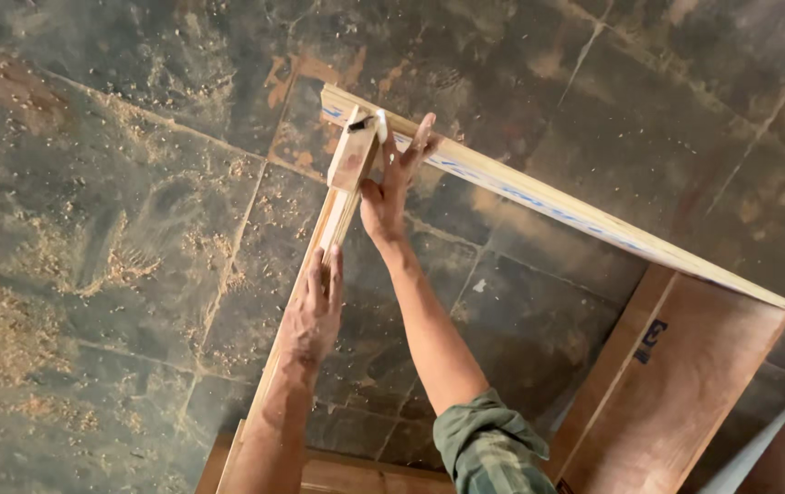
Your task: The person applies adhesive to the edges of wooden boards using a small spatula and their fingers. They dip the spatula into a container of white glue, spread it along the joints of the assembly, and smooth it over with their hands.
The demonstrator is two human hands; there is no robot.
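Note:
Two long pale wooden strips meet at a corner on the dark stone floor. One strip [593,224] runs from the corner toward the right edge; the other strip [293,316] runs down toward me. A small wooden block [353,157] sits on the corner joint with a dark bit on top. My left hand [315,306] grips the near strip from above. My right hand [392,187] presses on the corner beside the block, fingers spread over the far strip.
Sawdust [127,261] is scattered over the stone slab floor [118,137]. A reddish plywood board [685,384] with a framed edge lies at lower right under the far strip. More wood [347,471] sits at the bottom edge.

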